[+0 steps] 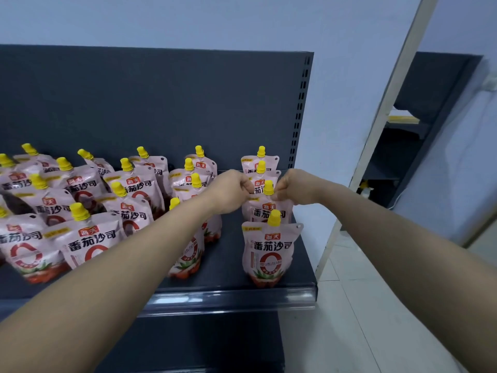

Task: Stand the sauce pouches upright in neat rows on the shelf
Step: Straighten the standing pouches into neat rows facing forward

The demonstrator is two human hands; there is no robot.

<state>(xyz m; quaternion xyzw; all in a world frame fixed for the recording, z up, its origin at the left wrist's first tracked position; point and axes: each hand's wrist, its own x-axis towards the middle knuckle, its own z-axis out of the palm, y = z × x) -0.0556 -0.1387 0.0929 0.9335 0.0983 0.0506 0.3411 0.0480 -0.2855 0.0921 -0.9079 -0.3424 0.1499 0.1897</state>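
Pale blue wall (188,20), cream door frame (410,49), light tiled floor (363,305) at right

Single head cam, wide-angle, aimed fwd & down.
We look down on the shelf (231,265) from its front, near its right end, close enough that both forearms cross the lower frame. Left hand (231,191) & right hand (295,188) meet at a sauce pouch (258,211) approx mid-frame, w/ back panel (161,103) up top, floor (363,305) at right.

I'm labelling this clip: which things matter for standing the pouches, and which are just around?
Job: left hand, right hand, gripped pouch, other sauce pouches, shelf.
Just around: second shelving unit, yellow item on it, floor tiles.
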